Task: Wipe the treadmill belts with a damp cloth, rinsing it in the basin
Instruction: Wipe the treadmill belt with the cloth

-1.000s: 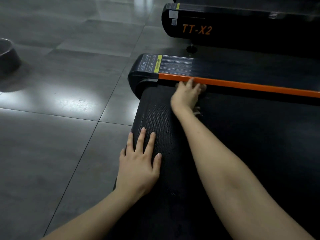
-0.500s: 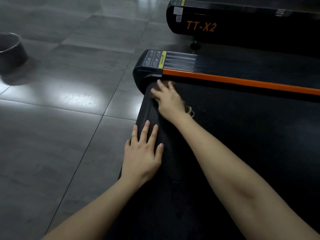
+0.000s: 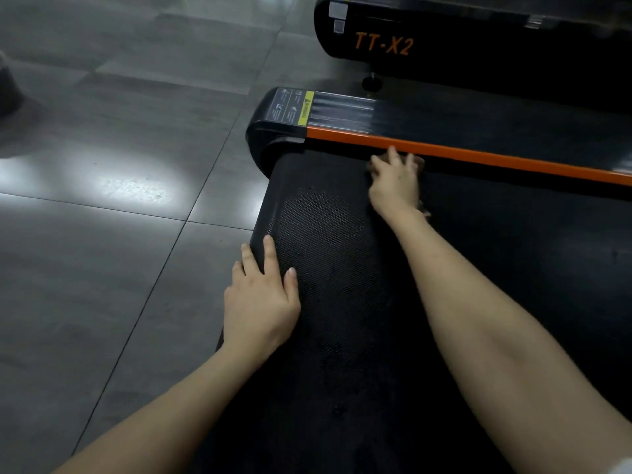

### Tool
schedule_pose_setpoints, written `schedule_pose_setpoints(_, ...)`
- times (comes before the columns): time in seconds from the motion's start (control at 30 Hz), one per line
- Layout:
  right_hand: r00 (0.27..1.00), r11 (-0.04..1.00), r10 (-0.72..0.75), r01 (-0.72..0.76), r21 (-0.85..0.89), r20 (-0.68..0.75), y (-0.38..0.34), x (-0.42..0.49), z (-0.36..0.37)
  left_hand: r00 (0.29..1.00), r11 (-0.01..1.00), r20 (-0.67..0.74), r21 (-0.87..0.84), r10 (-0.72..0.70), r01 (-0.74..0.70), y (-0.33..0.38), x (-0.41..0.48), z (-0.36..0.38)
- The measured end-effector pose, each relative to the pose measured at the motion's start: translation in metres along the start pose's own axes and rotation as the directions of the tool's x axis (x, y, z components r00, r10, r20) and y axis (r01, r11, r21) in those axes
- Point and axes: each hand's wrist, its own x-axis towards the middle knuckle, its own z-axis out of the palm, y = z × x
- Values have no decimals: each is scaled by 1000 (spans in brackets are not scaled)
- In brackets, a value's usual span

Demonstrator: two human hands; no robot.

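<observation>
A black textured treadmill belt (image 3: 328, 234) runs from the bottom of the head view up to an orange side rail (image 3: 478, 155). My right hand (image 3: 396, 186) presses down on the belt just below the rail; a cloth (image 3: 425, 212) is almost fully hidden under it, with only a small pale edge showing by the wrist. My left hand (image 3: 260, 299) lies flat with fingers apart on the belt's rounded left end, holding nothing.
Grey floor tiles (image 3: 102, 200) spread to the left. A dark basin (image 3: 7, 87) is cut off at the left edge. A second black treadmill marked TT-X2 (image 3: 383, 46) stands beyond the rail.
My right hand has swept back to the right along the belt, from its left corner to a spot under the orange rail. The left hand has stayed put.
</observation>
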Motion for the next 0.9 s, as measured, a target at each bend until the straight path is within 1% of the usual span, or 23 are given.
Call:
schedule_pose_setpoints(0.03, 998, 999, -52, 52, 14, 28, -16, 0, 5, 1000, 1000, 0, 5, 0, 0, 0, 0, -1)
schedule_pose_setpoints(0.1, 976, 979, -202, 200, 35, 77, -46, -12, 15, 1000, 1000, 3, 13, 1, -1, 0, 0, -2)
schedule_pose_setpoints(0.17, 923, 929, -370, 366, 51, 107, -67, -42, 16, 1000, 1000, 1, 2, 3, -3, 0, 1, -2)
schedule_pose_setpoints(0.23, 839, 842, -538, 534, 73, 74, -68, -90, 8, 1000, 1000, -3, -13, 7, -7, -2, 2, -2)
schedule_pose_setpoints(0.27, 783, 784, -620, 616, 83, 46, -58, -118, 0, 1000, 1000, -3, -16, 10, -10, -3, 2, -2)
schedule_pose_setpoints(0.3, 728, 728, -684, 679, 94, 37, -43, -145, -8, 1000, 1000, -4, -18, 15, -16, -3, 2, -2)
schedule_pose_setpoints(0.33, 689, 691, -722, 711, 129, 71, -22, -170, -16, 1000, 1000, -5, -19, 22, -22, -4, 1, -3)
schedule_pose_setpoints(0.4, 644, 662, -749, 735, 145, 155, 24, -197, -30, 1000, 999, -10, -26, 27, -27, -4, 1, -2)
schedule_pose_setpoints(0.43, 662, 678, -735, 726, 117, 149, 45, -194, -35, 1000, 999, -12, -29, 27, -28, -4, 1, -2)
schedule_pose_setpoints(0.47, 715, 727, -686, 681, 90, 132, 60, -183, -36, 1000, 999, -13, -31, 27, -28, -3, 0, -2)
schedule_pose_setpoints(0.5, 796, 804, -594, 589, 77, 114, 65, -168, -39, 999, 999, -18, -32, 28, -29, -2, 1, -2)
schedule_pose_setpoints(0.53, 876, 881, -474, 469, 67, 92, 63, -152, -40, 999, 999, -25, -33, 29, -29, -2, 1, -2)
schedule_pose_setpoints(0.57, 932, 935, -354, 350, 56, 83, 54, -141, -40, 999, 999, -30, -29, 28, -29, -2, 1, -2)
schedule_pose_setpoints(0.6, 961, 963, -268, 265, 40, 69, 43, -137, -37, 999, 999, -28, -24, 26, -26, -2, 1, -2)
schedule_pose_setpoints(0.63, 975, 976, -216, 214, 29, 58, 31, -141, -36, 1000, 1000, -21, -21, 21, -22, -2, 1, -1)
schedule_pose_setpoints(0.67, 972, 973, -231, 230, 18, 41, 20, -152, -33, 1000, 1000, -7, -22, 13, -13, -2, 1, -2)
schedule_pose_setpoints(0.7, 948, 948, -318, 318, 14, 12, 11, -171, -29, 1000, 1000, 4, -22, 5, -5, -2, 1, -2)
schedule_pose_setpoints(0.77, 852, 852, -523, 523, 27, -6, -2, -226, -26, 999, 999, 37, -37, 0, 1, -2, 1, -5)
schedule_pose_setpoints(0.83, 770, 779, -627, 619, 105, 114, -3, -285, -37, 997, 995, 72, -98, 11, -4, -5, -4, -10)
schedule_pose_setpoints(0.9, 664, 700, -712, 696, 160, 227, 17, -327, -55, 995, 979, 83, -203, 47, -29, -15, -21, -17)
